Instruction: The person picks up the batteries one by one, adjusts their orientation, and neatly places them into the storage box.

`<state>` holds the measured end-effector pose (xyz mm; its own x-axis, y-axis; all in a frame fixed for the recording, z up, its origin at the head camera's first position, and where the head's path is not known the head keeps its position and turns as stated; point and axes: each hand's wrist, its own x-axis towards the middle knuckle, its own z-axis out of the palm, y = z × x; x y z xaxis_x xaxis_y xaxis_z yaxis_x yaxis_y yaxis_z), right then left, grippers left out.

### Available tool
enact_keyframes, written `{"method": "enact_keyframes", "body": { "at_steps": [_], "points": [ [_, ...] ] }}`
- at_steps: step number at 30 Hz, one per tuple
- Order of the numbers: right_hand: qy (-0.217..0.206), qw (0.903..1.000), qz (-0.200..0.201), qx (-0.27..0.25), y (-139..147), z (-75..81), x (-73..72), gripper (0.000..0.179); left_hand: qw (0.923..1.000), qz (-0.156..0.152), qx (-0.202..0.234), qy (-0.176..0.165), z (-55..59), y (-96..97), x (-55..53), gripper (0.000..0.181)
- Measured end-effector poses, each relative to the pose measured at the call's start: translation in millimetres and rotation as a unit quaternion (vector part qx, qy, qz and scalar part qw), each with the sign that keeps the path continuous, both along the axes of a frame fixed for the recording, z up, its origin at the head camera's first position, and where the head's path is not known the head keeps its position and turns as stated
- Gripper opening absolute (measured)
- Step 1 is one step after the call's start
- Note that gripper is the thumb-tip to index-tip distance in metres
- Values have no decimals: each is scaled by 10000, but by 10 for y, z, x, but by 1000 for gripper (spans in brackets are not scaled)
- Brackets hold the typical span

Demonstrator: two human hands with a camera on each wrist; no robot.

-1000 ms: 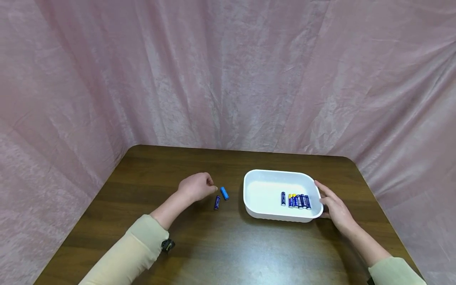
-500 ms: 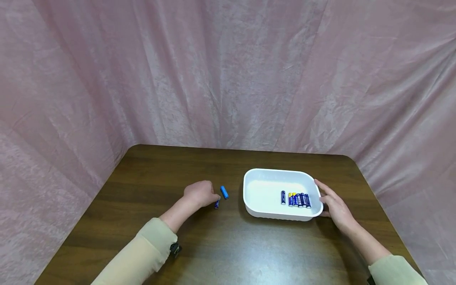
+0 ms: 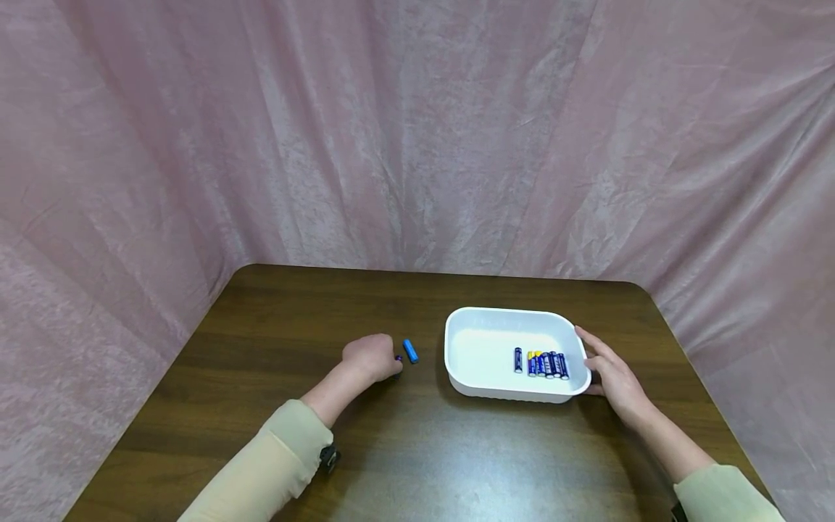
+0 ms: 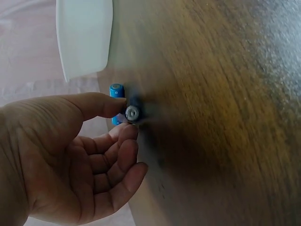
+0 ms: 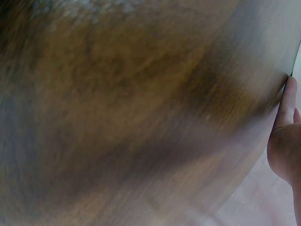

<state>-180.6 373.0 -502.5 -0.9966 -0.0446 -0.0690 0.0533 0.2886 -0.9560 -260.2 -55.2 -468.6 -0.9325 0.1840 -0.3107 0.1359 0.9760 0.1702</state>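
Observation:
With thumb and fingers, my left hand pinches a dark blue battery low over the table. Its silver end shows in the left wrist view; in the head view the hand mostly covers it. Just beyond the fingers a lighter blue battery lies on the table. My right hand touches the right end of a white plastic tray, its fingers fairly straight against the outside. Inside the tray, several blue batteries, some with yellow ends, lie side by side. One dark blue battery sits slightly apart to their left.
A dark wooden table with rounded far corners carries everything. Pink velvety cloth hangs behind it and at both sides. Part of the tray also appears at the top of the left wrist view.
My left hand has moved slightly right and toward me, down onto the dark blue battery, and now pinches it. The right hand and the tray have stayed in place.

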Motion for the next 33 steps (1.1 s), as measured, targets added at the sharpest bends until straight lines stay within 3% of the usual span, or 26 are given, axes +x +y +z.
{"method": "enact_keyframes", "body": {
  "at_steps": [5,11,19,26,33],
  "points": [
    [-3,10000,0,28,-9,2,-5,60,10000,-75,48,18,3,-43,13,41],
    [-11,10000,25,-36,-26,1,-3,60,9989,-147,416,176,-3,-140,4,44],
    [10,10000,14,41,-33,10,8,60,9959,-54,759,484,33,-247,6,16],
    [-22,10000,21,22,-29,3,13,60,9941,35,957,517,166,-282,-3,15],
    [-46,10000,3,47,-20,1,13,60,9835,75,1722,554,321,-317,-13,20]
  ]
}}
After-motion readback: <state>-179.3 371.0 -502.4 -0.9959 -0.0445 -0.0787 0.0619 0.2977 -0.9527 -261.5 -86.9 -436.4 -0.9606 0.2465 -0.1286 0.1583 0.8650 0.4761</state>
